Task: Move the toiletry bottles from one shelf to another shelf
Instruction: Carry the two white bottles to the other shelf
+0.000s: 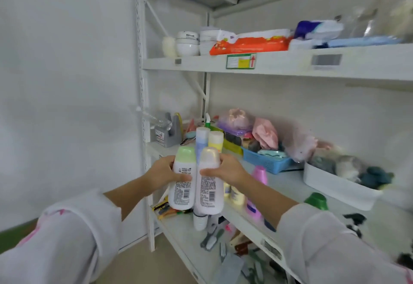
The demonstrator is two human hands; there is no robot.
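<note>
My left hand (pixel 162 175) grips a white bottle with a green cap (pixel 182 178), held upright in front of the shelving. My right hand (pixel 224 169) grips a white bottle with a pale cream cap (pixel 209 183), side by side with the first and touching it. Behind them, on the middle shelf (pixel 288 185), stand a blue-and-white bottle (pixel 201 137) and a yellow bottle (pixel 215 140). A pink bottle (pixel 258 191) and a green-capped bottle (pixel 317 201) also stand on that shelf, to the right of my right arm.
The upper shelf (pixel 279 63) carries white bowls (pixel 187 43), an orange wipes pack (pixel 250 45) and blue packets. The middle shelf holds a blue basket (pixel 266 161), a white tray (pixel 339 187) of cloths and a grey dispenser (pixel 167 131). Brushes and clutter lie on the lower shelf (pixel 185 236).
</note>
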